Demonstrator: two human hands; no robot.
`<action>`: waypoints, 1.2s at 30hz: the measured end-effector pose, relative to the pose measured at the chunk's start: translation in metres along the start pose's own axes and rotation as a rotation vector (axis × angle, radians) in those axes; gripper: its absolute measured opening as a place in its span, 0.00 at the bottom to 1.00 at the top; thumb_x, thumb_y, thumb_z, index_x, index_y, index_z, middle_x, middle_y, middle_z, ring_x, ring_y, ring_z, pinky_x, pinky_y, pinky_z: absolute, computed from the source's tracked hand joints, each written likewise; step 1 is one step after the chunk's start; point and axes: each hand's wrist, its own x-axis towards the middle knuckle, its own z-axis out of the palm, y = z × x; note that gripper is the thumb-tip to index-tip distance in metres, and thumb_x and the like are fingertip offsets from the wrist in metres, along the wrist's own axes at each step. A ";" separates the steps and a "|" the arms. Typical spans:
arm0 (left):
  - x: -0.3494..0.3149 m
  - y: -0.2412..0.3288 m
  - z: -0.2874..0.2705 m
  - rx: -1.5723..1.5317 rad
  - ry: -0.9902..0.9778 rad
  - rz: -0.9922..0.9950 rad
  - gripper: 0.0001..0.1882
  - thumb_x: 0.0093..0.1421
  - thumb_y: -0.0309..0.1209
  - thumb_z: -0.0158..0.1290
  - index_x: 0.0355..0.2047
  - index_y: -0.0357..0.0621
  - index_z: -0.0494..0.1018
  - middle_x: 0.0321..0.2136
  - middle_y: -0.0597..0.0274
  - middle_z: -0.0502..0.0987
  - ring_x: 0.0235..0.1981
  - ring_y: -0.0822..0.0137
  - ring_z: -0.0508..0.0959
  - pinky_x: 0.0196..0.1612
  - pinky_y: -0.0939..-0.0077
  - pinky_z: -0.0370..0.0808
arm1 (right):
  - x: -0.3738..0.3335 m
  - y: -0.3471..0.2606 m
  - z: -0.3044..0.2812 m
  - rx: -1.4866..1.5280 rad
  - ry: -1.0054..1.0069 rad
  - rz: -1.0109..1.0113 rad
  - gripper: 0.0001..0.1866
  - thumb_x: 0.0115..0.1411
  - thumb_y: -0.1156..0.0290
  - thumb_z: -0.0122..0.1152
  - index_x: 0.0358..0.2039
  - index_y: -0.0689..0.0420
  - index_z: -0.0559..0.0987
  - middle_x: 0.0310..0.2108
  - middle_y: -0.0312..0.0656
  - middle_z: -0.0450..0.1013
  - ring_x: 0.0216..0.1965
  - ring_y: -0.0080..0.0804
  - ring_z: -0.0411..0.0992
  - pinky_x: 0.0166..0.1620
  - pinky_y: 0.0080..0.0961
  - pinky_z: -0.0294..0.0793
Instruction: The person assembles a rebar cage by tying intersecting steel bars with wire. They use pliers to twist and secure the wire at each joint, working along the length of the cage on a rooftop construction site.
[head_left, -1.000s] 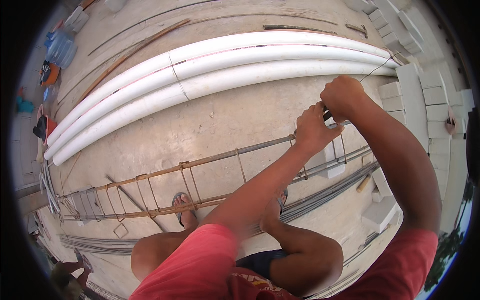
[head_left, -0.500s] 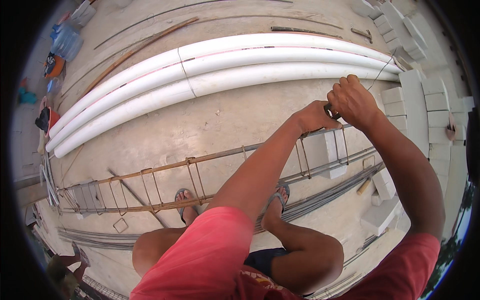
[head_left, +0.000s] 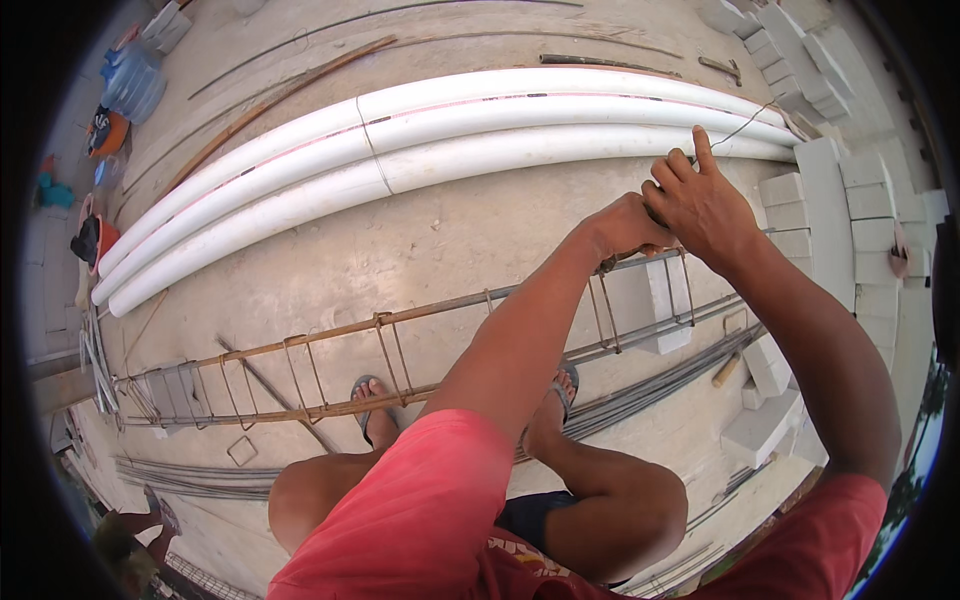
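At the right part of a long rebar cage [head_left: 345, 327], my two hands meet over its upper bar. My left hand [head_left: 632, 226] is closed against this bar; what its fingers hold is hidden. Pressed beside it, my right hand [head_left: 705, 208] curls most fingers round a dark hand tool [head_left: 653, 213], mostly covered, while the index finger points outward. A thin wire [head_left: 740, 128] runs from near my right fingers toward the pipe ends. Square wire stirrups [head_left: 605, 312] join the cage's bars. A white block [head_left: 668, 305] stands under the cage just below my hands.
Three white pipes [head_left: 480, 130], bound with wire, lie beyond the cage. Loose rebar [head_left: 640, 385] lies by my feet. White blocks [head_left: 820, 230] are stacked at right, and a hammer [head_left: 722, 69] lies far right. A blue water jug [head_left: 133, 84] stands far left.
My right hand has turned and its index finger has stretched out. The dark tool between my hands shows less, and the wire has swung slightly. The cage has barely shifted.
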 end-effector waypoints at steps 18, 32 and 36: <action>-0.003 -0.003 0.001 0.215 0.017 0.048 0.26 0.48 0.43 0.63 0.40 0.36 0.75 0.33 0.56 0.79 0.34 0.65 0.77 0.38 0.71 0.74 | -0.001 -0.017 0.001 0.129 -0.343 0.076 0.20 0.57 0.55 0.61 0.48 0.49 0.77 0.38 0.36 0.73 0.47 0.32 0.70 0.60 0.42 0.58; -0.191 -0.013 0.044 -0.811 0.387 0.116 0.46 0.62 0.55 0.51 0.67 0.38 0.44 0.54 0.50 0.65 0.54 0.59 0.67 0.54 0.59 0.67 | -0.055 -0.071 -0.107 1.690 -0.361 0.372 0.19 0.55 0.63 0.50 0.39 0.67 0.74 0.21 0.48 0.71 0.23 0.36 0.71 0.31 0.35 0.70; -0.251 0.032 0.037 -0.689 0.580 0.474 0.33 0.67 0.52 0.44 0.60 0.39 0.53 0.42 0.59 0.70 0.43 0.69 0.73 0.47 0.71 0.72 | -0.045 -0.129 -0.141 2.108 -0.027 0.288 0.15 0.60 0.62 0.49 0.28 0.63 0.72 0.18 0.42 0.70 0.18 0.29 0.70 0.25 0.26 0.71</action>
